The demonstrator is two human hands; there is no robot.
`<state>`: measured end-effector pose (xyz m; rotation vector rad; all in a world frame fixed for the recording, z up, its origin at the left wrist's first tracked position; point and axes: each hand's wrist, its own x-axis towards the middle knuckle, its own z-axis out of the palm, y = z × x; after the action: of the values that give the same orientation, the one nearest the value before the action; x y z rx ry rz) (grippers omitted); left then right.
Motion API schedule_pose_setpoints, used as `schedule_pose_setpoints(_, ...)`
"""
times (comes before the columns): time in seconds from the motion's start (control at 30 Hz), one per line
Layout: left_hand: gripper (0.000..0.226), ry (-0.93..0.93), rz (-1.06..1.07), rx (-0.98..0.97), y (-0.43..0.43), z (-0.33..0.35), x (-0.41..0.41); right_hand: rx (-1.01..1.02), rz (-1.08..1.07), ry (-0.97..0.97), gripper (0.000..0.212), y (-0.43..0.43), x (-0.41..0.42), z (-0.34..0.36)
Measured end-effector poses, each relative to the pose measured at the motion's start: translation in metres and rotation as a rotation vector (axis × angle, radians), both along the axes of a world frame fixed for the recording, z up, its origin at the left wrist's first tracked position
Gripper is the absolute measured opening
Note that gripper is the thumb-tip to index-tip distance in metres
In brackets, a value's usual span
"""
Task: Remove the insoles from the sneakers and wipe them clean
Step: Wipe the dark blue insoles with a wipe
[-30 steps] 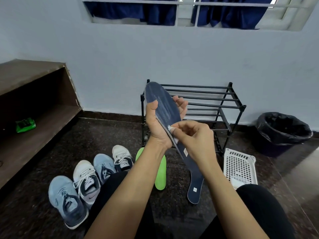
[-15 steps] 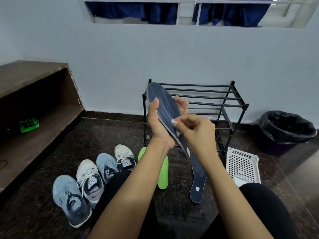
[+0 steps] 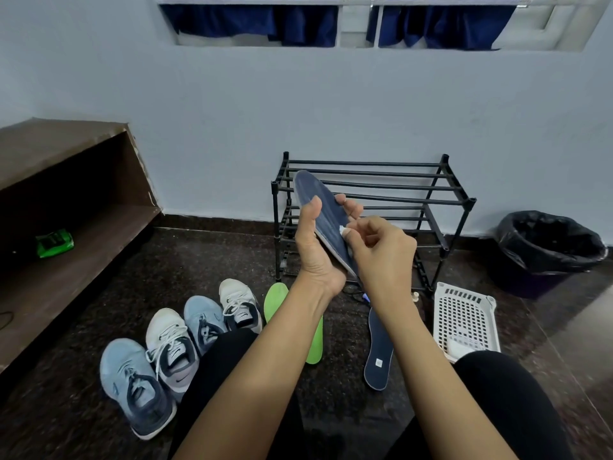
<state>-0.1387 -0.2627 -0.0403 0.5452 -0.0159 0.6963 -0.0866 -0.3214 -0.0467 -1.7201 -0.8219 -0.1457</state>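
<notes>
My left hand (image 3: 315, 247) grips a dark blue insole (image 3: 323, 210) upright in front of me, thumb on its near edge and fingers behind it. My right hand (image 3: 381, 257) pinches a small white wipe (image 3: 344, 230) against the insole's face, about halfway up. On the floor lie a second dark blue insole (image 3: 378, 353) and a green insole (image 3: 313, 333). Several sneakers stand in a row at the lower left: a light blue one (image 3: 136, 386), a white one (image 3: 170, 346), another blue one (image 3: 204, 322) and another white one (image 3: 238, 305).
A black metal shoe rack (image 3: 371, 194) stands against the wall behind my hands. A white perforated basket (image 3: 464, 317) sits to the right, a bin with a black liner (image 3: 547, 247) beyond it. A wooden shelf (image 3: 66, 234) on the left holds a green packet (image 3: 54, 243).
My right hand has slid the white wipe up along the insole's face, away from its lower part. The left hand keeps the same hold.
</notes>
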Motion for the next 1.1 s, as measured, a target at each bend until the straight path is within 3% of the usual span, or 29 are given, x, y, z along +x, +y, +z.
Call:
schedule_pose_setpoints(0.17, 0.071, 0.001, -0.053, -0.003, 0.002, 0.002, -0.003, 0.107, -0.089, -0.218, 0.001, 0.003, -0.008, -0.007)
schedule_pose_setpoints(0.47, 0.073, -0.088, -0.057, 0.015, 0.028, 0.001, -0.009, -0.083, 0.388, 0.228, 0.005, -0.018, -0.021, 0.016)
schedule_pose_setpoints(0.53, 0.070, -0.097, -0.056, 0.019, 0.026, 0.002, -0.008, -0.040, 0.350, 0.253, 0.005, -0.016, -0.022, 0.012)
schedule_pose_setpoints(0.67, 0.064, -0.049, -0.018, 0.038, 0.015, 0.000, -0.004, 0.023, 0.107, 0.088, 0.004, -0.006, -0.024, 0.007)
schedule_pose_setpoints(0.87, 0.059, -0.004, -0.063, 0.057, 0.003, -0.007, -0.001, 0.065, -0.064, -0.076, 0.003, 0.001, -0.013, 0.002)
schedule_pose_setpoints(1.1, 0.067, 0.040, 0.043, 0.044, 0.016, -0.003, 0.000, -0.067, 0.328, 0.184, 0.009, -0.018, -0.016, 0.009)
